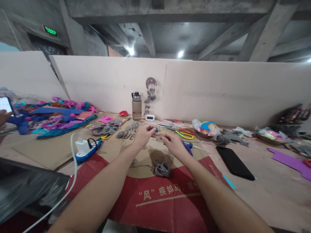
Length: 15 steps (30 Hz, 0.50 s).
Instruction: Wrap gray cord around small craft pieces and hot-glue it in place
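Note:
My left hand (145, 135) is raised over the middle of the work surface, its thumb and fingers pinched together. Close to its right, my right hand (172, 143) is pinched too, with a small gap between the two. What the fingertips hold is too small to make out. Below them, a coil of grey cord (162, 169) lies on a red and tan printed sheet (167, 197). Just beyond the right hand are yellow-handled scissors (184, 135) and a blue glue gun (188, 147).
A water bottle (136, 108) and a small white digital clock (150, 117) stand by the white partition (102, 84). A black phone (235, 162) lies at right, a blue power strip (87, 152) with a white cable at left. Coloured felt (65, 113) is piled near another person's hand (4, 116).

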Each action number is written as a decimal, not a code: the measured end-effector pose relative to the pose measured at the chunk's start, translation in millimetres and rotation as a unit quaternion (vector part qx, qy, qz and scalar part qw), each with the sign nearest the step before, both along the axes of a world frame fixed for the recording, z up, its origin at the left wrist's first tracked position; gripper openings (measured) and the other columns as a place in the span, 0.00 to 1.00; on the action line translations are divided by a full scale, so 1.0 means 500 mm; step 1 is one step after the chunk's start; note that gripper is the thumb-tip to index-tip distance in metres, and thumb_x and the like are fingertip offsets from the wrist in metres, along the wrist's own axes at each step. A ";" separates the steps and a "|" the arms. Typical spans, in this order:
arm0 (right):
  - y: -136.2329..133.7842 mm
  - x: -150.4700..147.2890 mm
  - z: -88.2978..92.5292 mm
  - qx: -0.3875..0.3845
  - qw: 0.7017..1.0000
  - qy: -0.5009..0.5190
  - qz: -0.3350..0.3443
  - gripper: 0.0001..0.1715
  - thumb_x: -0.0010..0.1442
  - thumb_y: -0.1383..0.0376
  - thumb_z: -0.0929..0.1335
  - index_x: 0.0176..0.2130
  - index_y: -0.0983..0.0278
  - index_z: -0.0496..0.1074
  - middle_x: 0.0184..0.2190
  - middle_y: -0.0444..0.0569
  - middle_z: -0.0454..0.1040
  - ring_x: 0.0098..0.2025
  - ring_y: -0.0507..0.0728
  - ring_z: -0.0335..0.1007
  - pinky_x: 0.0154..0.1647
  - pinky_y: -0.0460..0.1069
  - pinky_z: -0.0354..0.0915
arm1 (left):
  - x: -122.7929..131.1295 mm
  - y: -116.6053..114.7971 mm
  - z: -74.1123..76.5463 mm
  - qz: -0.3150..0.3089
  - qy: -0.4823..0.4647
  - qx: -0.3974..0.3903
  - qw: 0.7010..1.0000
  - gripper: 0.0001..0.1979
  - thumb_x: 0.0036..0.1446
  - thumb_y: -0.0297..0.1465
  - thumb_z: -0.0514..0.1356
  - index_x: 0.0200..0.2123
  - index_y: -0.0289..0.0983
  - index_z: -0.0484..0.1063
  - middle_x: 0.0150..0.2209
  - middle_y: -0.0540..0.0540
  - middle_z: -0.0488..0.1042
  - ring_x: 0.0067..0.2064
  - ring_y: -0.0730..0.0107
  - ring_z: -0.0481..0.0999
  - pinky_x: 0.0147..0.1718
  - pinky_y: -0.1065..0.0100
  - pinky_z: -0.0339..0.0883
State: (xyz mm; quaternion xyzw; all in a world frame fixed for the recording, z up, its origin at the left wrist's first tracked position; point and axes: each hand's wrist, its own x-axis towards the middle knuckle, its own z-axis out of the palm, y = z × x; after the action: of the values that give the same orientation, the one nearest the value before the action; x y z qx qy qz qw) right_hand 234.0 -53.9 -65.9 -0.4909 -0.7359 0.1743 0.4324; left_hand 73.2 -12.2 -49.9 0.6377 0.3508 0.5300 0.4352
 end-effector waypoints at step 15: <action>-0.068 0.182 -0.015 -0.008 0.962 -0.101 -0.253 0.11 0.47 0.60 0.71 0.21 0.59 0.66 0.18 0.49 0.68 0.26 0.58 0.66 0.28 0.50 0.57 | -0.012 0.016 0.004 0.031 -0.088 0.016 0.996 0.08 0.51 0.32 0.61 0.31 0.34 0.68 0.23 0.50 0.74 0.27 0.70 0.78 0.28 0.69 0.75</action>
State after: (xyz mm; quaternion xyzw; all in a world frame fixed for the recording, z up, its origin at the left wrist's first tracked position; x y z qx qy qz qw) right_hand 325.0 -88.1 -73.6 -0.6796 -0.6262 0.0140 0.3818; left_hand 67.4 -4.2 -48.1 0.5843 0.3223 0.6029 0.4373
